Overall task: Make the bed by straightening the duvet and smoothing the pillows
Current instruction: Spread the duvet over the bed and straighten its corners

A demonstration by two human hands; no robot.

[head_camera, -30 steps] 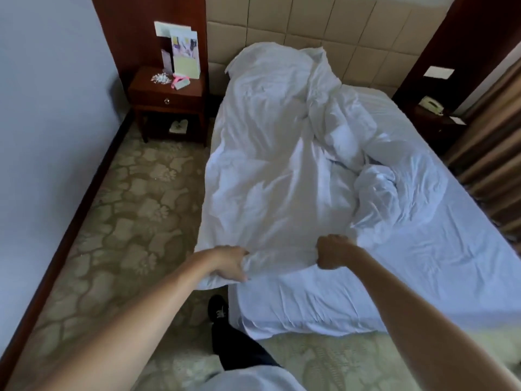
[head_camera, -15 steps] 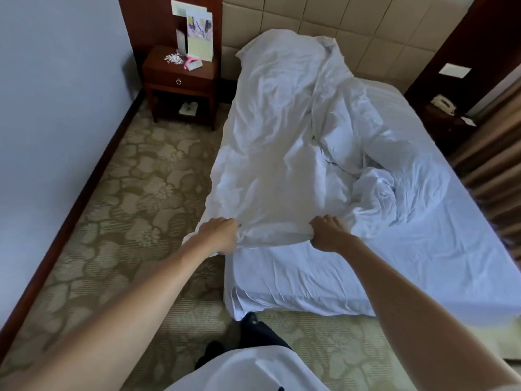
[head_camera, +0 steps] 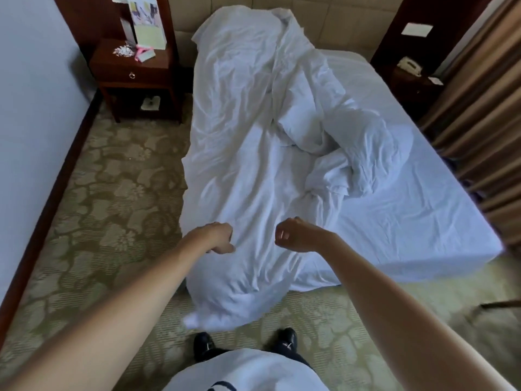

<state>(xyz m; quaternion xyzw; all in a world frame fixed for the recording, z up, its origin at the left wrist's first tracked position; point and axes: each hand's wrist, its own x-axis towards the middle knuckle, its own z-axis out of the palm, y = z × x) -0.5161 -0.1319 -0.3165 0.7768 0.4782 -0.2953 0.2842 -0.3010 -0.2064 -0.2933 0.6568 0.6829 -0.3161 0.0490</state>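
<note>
At the foot of the bed (head_camera: 423, 221), in the only view, the one from your head, you stood with both arms stretched forward. Your left hand (head_camera: 217, 238) was over the lower part of the duvet (head_camera: 248, 153), with the fingers curled downward; whether they pinched the cloth or only hung above it, I cannot tell. Your right hand (head_camera: 296, 234) was lifted a little above the duvet, its fingers curled loosely toward the palm, and it held nothing that I could see.

The duvet lay as a long narrow heap along the left side of the bed, from the headboard (head_camera: 338, 21) down to the foot, where its end hung over the edge and reached the carpet (head_camera: 112, 193) just in front of your shoes (head_camera: 205, 345). Its right part was bunched in a crumpled mound near the middle of the mattress, and the right half of the bed showed only the sheet. Pillows were not visible; maybe they were under the duvet at the head.

I judged the duvet to be soft, light and loose, so it would fold and slide easily and would not keep any shape. The best places to take hold seemed to be the two corners of the hanging end, each in one hand, well apart, so that a pull to the right could spread it flat
</note>
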